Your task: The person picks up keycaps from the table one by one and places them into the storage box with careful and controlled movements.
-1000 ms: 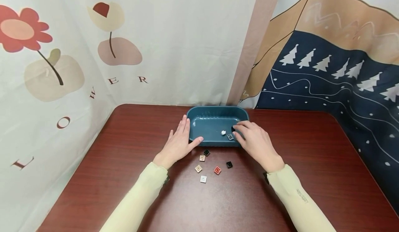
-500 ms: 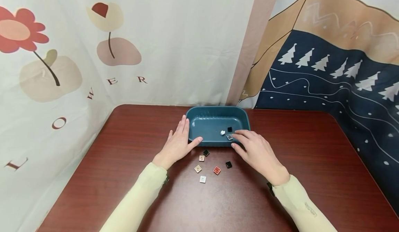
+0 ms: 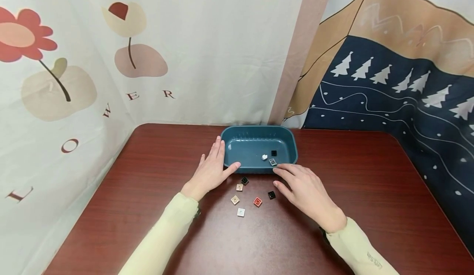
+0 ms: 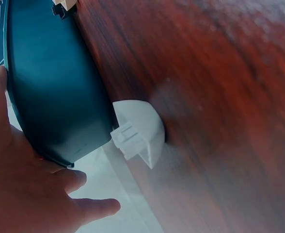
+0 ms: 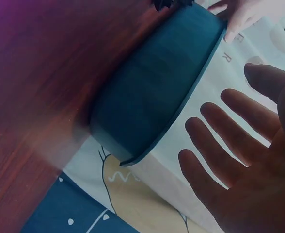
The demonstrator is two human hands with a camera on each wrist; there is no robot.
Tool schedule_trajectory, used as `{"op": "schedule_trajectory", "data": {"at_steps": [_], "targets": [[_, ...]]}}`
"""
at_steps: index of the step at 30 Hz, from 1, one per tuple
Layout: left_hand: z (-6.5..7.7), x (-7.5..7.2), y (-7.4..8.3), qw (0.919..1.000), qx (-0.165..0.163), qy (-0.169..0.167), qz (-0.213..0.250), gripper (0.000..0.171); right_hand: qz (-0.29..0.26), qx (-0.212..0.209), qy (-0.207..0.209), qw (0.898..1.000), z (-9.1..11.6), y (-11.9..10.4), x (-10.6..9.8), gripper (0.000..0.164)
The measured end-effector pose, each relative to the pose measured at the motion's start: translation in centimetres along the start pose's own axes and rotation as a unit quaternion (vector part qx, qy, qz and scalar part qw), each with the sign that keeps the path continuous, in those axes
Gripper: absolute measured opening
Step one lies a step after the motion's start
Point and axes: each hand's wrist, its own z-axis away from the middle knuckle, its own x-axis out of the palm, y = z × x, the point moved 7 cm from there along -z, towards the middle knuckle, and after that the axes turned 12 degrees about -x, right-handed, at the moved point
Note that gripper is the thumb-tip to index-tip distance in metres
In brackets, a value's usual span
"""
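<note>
A dark teal tray (image 3: 259, 170) stands at the back of the table. My left hand (image 3: 208, 170) rests along its left end, fingers straight, with the thumb at the front rim. Just outside the front right corner hovers my right hand (image 3: 309, 190), fingers apart and holding nothing, as the right wrist view shows. Inside the tray lie a black keycap (image 3: 274, 153), a white keycap (image 3: 264, 157) and a grey keycap (image 3: 273, 162). Before it, on the table, are a red keycap (image 3: 257, 202), a white keycap (image 3: 241, 212), a beige keycap (image 3: 235, 200) and a black keycap (image 3: 272, 195).
Close to the tray's front wall sit another beige keycap (image 3: 239, 188) and another black keycap (image 3: 245, 181). The reddish-brown table (image 3: 155, 192) extends to both sides. Printed curtains (image 3: 207, 61) hang directly behind its back edge.
My right hand has let go of the black keycap, which now lies in the tray. That hand has drawn back toward me past the front rim. The left hand has stayed put.
</note>
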Motion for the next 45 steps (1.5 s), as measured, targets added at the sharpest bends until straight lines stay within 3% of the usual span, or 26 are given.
{"op": "schedule_trajectory", "data": {"at_steps": [14, 23, 37, 45], "targets": [[0.1, -0.2, 0.0, 1.0, 0.003, 0.007, -0.001, 0.101, 0.001, -0.032, -0.028, 0.999, 1.0, -1.9, 1.5, 0.037], [0.0, -0.1, -0.1, 1.0, 0.002, 0.005, -0.002, 0.101, -0.03, -0.063, -0.09, 0.994, 1.4, -2.5, 2.8, 0.041], [0.1, -0.2, 0.0, 0.9999, 0.004, 0.01, -0.002, 0.101, -0.027, -0.08, -0.191, 0.978, 1.7, -3.0, 4.5, 0.055], [0.0, 0.0, 0.0, 1.0, 0.002, 0.004, 0.0, 0.102, -0.031, -0.08, -0.181, 0.98, 1.5, -3.4, 4.6, 0.051]]}}
